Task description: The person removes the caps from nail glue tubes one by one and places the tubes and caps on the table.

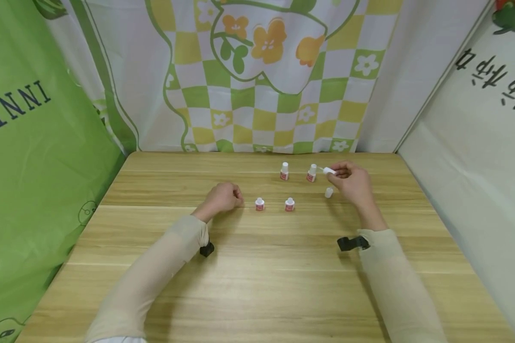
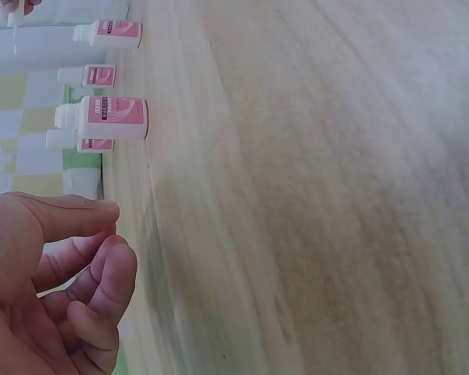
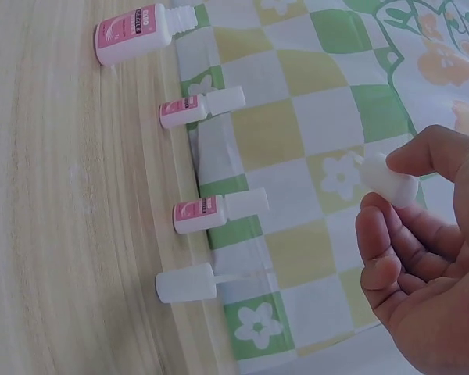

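My right hand (image 1: 353,183) pinches a white brush cap (image 3: 391,181) between thumb and fingers, held above the table with its thin brush pointing left. A second brush cap (image 3: 186,283) stands upside down on the table below that hand, brush upward. Left of it are two uncapped small white bottles with pink labels, one at left (image 1: 259,205) and one at right (image 1: 289,205). My left hand (image 1: 225,197) lies beside the left one, fingers loosely curled and holding nothing. Farther back stand two capped bottles of the same kind, the left (image 1: 284,172) and the right (image 1: 311,174).
The wooden table (image 1: 266,281) reaches back to a checkered curtain (image 1: 257,114). A green cloth (image 1: 47,157) hangs along the left side and a pale one (image 1: 468,157) along the right. Black camera mounts (image 1: 352,243) sit at both wrists.
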A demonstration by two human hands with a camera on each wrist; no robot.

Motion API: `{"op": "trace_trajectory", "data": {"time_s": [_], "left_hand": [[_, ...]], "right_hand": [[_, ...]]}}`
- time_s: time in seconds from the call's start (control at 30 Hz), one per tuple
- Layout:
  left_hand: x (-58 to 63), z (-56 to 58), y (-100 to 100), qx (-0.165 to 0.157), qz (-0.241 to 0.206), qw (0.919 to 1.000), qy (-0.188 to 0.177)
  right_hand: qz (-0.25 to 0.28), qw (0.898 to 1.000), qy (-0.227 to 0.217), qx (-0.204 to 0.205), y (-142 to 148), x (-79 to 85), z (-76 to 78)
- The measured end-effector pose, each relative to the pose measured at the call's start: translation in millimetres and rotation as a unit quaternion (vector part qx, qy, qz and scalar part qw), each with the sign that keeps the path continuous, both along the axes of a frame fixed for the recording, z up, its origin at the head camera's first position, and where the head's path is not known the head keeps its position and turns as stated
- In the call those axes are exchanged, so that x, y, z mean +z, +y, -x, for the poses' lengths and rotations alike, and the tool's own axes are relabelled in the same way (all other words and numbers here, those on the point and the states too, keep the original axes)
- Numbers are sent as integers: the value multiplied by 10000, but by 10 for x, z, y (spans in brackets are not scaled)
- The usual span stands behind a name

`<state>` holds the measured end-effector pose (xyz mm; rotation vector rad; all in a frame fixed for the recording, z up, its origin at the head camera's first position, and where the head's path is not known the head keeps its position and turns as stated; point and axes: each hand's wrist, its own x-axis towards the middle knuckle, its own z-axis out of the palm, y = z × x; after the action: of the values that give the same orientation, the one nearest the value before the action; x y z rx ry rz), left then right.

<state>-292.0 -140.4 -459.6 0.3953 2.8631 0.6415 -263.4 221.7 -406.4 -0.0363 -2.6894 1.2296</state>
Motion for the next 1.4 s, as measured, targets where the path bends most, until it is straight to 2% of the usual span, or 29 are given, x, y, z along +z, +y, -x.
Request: {"op": "trace_trajectory", "data": {"time_s": [0.23, 0.57, 0.8, 1.0, 1.4], "left_hand": [[35, 42, 30, -9, -87, 10000, -44], [79, 96, 67, -28, -26, 9999, 96], [87, 168, 130, -203, -21, 9995, 246], [62, 250, 175, -419, -167, 9984, 350], [61, 334, 227, -443, -307, 9982, 271]], "right_hand": [[-133, 9999, 43, -68, 30, -14, -10], [-239, 9994, 177, -167, 67, -61, 19], [-58, 9999, 52, -136, 103, -72, 25], [-200, 9997, -20, -141, 143, -80, 32], [28, 9995, -174, -249, 217, -92, 38]]}}
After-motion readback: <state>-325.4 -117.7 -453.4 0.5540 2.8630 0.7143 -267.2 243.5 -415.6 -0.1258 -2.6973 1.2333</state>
